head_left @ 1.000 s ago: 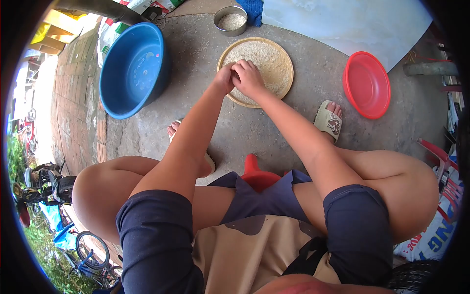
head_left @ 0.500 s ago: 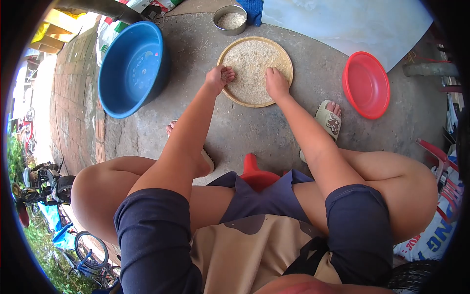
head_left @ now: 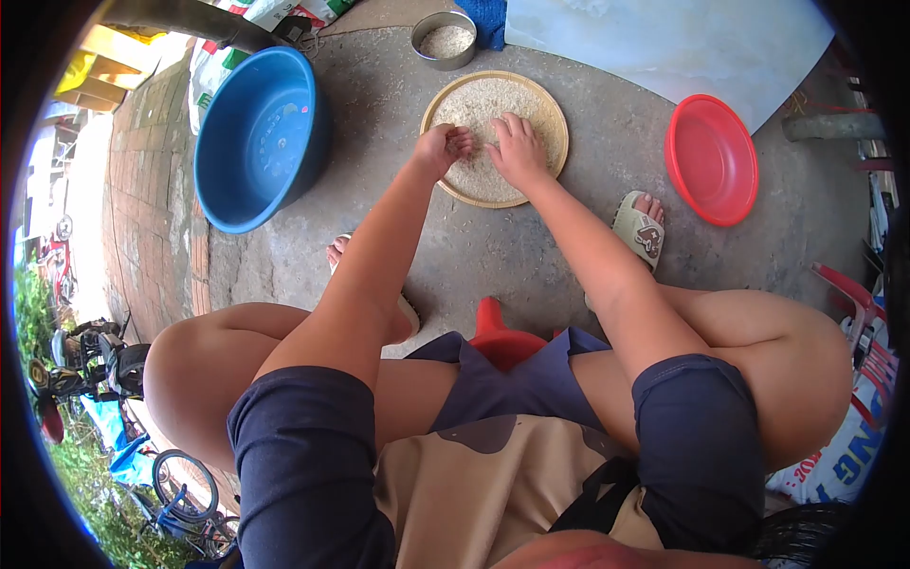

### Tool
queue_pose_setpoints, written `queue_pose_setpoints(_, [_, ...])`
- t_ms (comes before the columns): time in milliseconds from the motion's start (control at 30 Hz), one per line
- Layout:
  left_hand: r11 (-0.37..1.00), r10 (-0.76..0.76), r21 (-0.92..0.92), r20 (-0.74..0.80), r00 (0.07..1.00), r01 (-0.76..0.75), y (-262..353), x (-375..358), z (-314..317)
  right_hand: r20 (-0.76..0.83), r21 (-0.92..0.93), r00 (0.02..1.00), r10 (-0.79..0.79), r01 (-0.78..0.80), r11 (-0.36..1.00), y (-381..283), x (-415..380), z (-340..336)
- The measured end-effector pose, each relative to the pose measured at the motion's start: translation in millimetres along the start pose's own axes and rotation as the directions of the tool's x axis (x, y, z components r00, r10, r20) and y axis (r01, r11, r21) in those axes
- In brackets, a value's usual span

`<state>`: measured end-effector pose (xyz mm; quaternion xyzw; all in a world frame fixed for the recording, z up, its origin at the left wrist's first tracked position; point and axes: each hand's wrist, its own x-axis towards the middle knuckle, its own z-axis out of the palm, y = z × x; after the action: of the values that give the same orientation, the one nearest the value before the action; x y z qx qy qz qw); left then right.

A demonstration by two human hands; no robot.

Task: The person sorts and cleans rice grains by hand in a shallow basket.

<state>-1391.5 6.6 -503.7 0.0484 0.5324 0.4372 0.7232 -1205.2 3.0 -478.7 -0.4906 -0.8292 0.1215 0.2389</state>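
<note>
Covering the tray (head_left: pixel 494 204), grain (head_left: pixel 483 100) lay beneath the splayed right hand (head_left: pixel 520 152) and finger-parted left hand (head_left: pixel 442 150); the bowl (head_left: pixel 457 64) apparently held more. Floor (head_left: pixel 616 133) stretched between tray and tub (head_left: pixel 716 161).

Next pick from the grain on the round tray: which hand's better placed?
Probably the right hand: palm down, fingers reaching over the grain near the middle of the tray. The left hand, turned sideways, sits nearer the left rim.

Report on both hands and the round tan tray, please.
Left hand loosely curled at left side of round tan tray; right hand open, palm down, over its pale grain; nothing visibly blocking.
</note>
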Motion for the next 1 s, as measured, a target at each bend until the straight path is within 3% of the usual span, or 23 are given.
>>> queue_pose_setpoints(100, [0.999, 0.048, -0.001, -0.083, 0.995, -0.049, 4, -1, -8, 0.109, -0.068, 0.987, -0.116, 0.124, 0.99, 33, -12, 1])
queue_pose_setpoints(133, [0.998, 0.059, -0.004, -0.106, 0.993, -0.06, 5, 0, -12, 0.219, -0.083, 0.97, -0.107, 0.128, 0.988, 40, -11, 2])
queue_pose_setpoints(167, [0.998, 0.057, -0.005, -0.106, 0.993, -0.058, 4, 1, -16, 0.221, -0.083, 0.969, -0.106, 0.127, 0.988, 43, -9, 6])
queue_pose_setpoints(333, [0.999, 0.042, 0.017, -0.159, 0.986, -0.04, 2, -4, -12, 0.325, 0.033, 0.933, 0.155, -0.175, 0.984, 29, 10, 9])
queue_pose_setpoints(367, [0.999, 0.042, 0.02, -0.16, 0.986, -0.039, 1, -5, -10, 0.325, 0.036, 0.933, 0.156, -0.177, 0.983, 20, 12, 8])
queue_pose_setpoints(433, [1.0, 0.0, 0.028, -0.068, 0.998, 0.002, -1, -4, -4, 0.206, 0.295, 0.967, 0.149, -0.207, 0.933, 4, 14, 10])
queue_pose_setpoints(467, [1.0, 0.0, 0.029, -0.07, 0.998, 0.002, -2, -3, -1, 0.206, 0.298, 0.967, 0.148, -0.206, 0.932, -4, 16, 11])
queue_pose_setpoints(533, [0.998, -0.04, 0.043, -0.008, 0.999, 0.04, -9, 5, 3, 0.13, 0.334, 0.988, -0.089, 0.041, 0.942, -12, 16, 16])
queue_pose_setpoints(567, [0.998, -0.04, 0.039, -0.009, 0.999, 0.041, -12, 9, 6, 0.133, 0.334, 0.987, -0.092, 0.042, 0.942, -14, 15, 18])
queue_pose_setpoints(633, [0.997, -0.002, -0.079, 0.083, 0.997, 0.009, -12, 7, 19, -0.078, 0.28, 0.997, -0.014, 0.035, 0.959, -17, 14, 21])
queue_pose_setpoints(667, [0.996, 0.009, -0.089, 0.042, 0.999, -0.005, -14, 5, 26, -0.077, 0.281, 0.997, -0.013, 0.034, 0.959, -17, 16, 22])
queue_pose_setpoints(700, [0.996, 0.008, -0.087, 0.042, 0.999, -0.005, -11, -1, 38, -0.103, 0.342, 0.977, 0.188, -0.142, 0.929, -10, 17, 34])
queue_pose_setpoints(733, [1.0, 0.004, -0.013, -0.056, 0.998, -0.005, -9, -5, 49, -0.115, 0.406, 0.917, 0.382, -0.307, 0.861, -1, 19, 45])
queue_pose_setpoints(767, [0.998, 0.006, 0.059, -0.154, 0.988, 0.003, -8, -8, 60, -0.115, 0.406, 0.917, 0.382, -0.308, 0.86, 13, 23, 53])
queue_pose_setpoints(800, [0.989, 0.067, 0.138, -0.161, 0.985, -0.045, -7, -15, 73, 0.251, 0.646, 0.764, 0.594, -0.59, 0.485, 32, 28, 61])
queue_pose_setpoints(833, [0.99, 0.066, 0.137, -0.162, 0.985, -0.044, -7, -17, 83, 0.629, 0.644, 0.521, 0.576, -0.765, -0.011, 29, 34, 47])
queue_pose_setpoints(867, [0.933, 0.109, 0.352, -0.068, 0.992, -0.078, -6, -19, 93, 0.715, 0.642, 0.45, 0.534, -0.726, -0.248, 24, 34, 32])
queue_pose_setpoints(900, [0.828, 0.128, 0.547, 0.034, 0.991, -0.126, -5, -21, 100, 0.716, 0.64, 0.448, 0.535, -0.727, -0.248, 27, 31, 31])
queue_pose_setpoints(933, [0.829, 0.126, 0.546, 0.033, 0.991, -0.124, -4, -26, 108, 0.718, 0.676, 0.534, 0.446, -0.688, -0.264, 32, 27, 29])
queue_pose_setpoints(967, [0.699, 0.147, 0.693, 0.1, 0.984, -0.175, -4, -32, 115, 0.704, 0.708, 0.615, 0.354, -0.647, -0.284, 37, 25, 29])
queue_pose_setpoints(1000, [0.543, 0.154, 0.809, 0.17, 0.973, -0.227, -6, -31, 117, 0.721, 0.691, 0.609, 0.33, -0.594, -0.413, 37, 25, 29])
